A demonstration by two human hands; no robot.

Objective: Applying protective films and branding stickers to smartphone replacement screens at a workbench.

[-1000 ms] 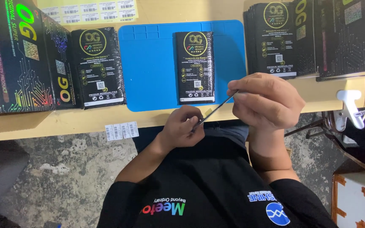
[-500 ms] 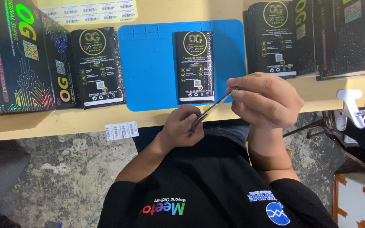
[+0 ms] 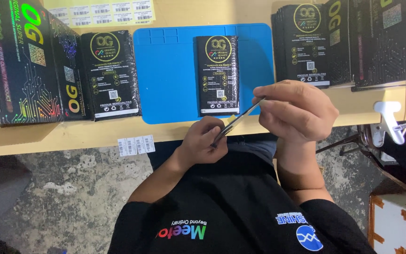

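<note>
While both hands (image 3: 259,123) pinch metal tweezers (image 3: 238,120), a black packet (image 3: 218,74) lies beyond

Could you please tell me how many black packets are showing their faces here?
3: a packet on the blue mat, a packet left of it beside the big box, and a packet topping the stack at right. More may lie hidden beneath that one.

- The lower end of the tweezers (image 3: 238,120) is hidden under the left hand (image 3: 206,141).
- The boxes (image 3: 385,42) at the table's far right corner are cut off by the picture's edge.
- A small yellowish bit at the tweezers is too small to tell.
</note>
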